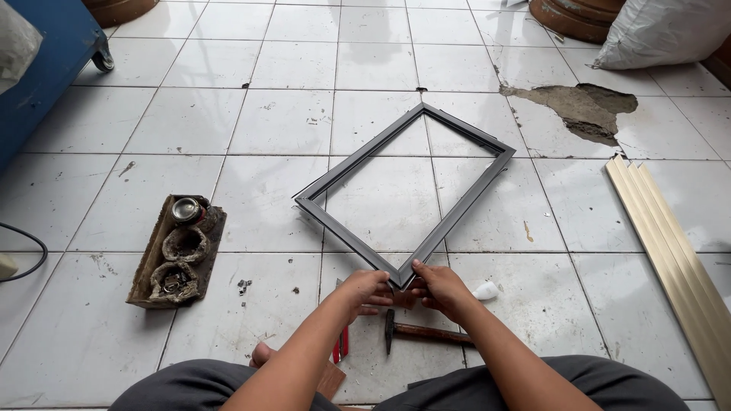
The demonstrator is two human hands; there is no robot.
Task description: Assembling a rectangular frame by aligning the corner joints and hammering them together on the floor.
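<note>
Both forearms reach up from the bottom edge toward 12 o'clock, converging near the middle. The left hand (363, 288) comes in from 7 o'clock, palm down, fingers curled and pinched closed at its tip. The right hand (440, 289) comes in from 5 o'clock, thumb raised, fingers bent inward. The two hands sit just beside each other, knuckles almost meeting.

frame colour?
Dark grey frame, both hands gripping its near corner; head view.
</note>
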